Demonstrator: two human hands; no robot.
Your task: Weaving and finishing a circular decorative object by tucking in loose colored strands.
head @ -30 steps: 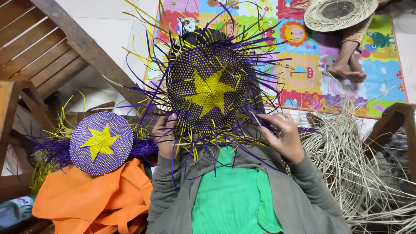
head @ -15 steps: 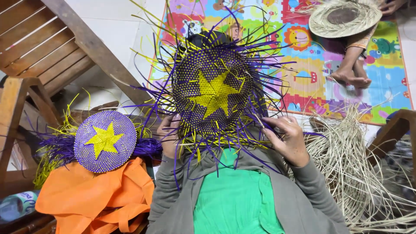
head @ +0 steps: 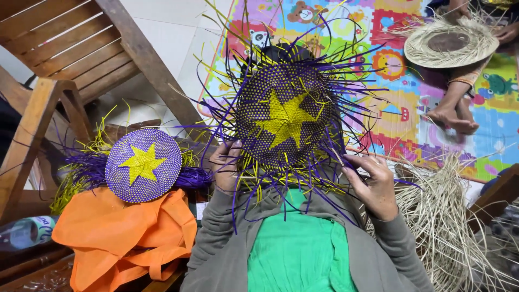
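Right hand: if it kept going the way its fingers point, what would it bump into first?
The right hand points its fingers inward, toward the purple woven disc with the yellow star. They already touch its loose strands, so the disc's edge would probably come first, though depth is hard to judge.

The woven disc [head: 285, 116] is plaited from thin purple and yellow strips with a slight plastic sheen, its surface finely ribbed. Left of the disc, a finished round [head: 143, 165] shows the same glossy weave on a matt orange cloth bag [head: 121, 235]. Right of the disc lies dry, pale, rough straw [head: 448, 227]. Beyond it, a smooth foam mat [head: 400, 81]; upper left, slatted wood chair [head: 70, 48].
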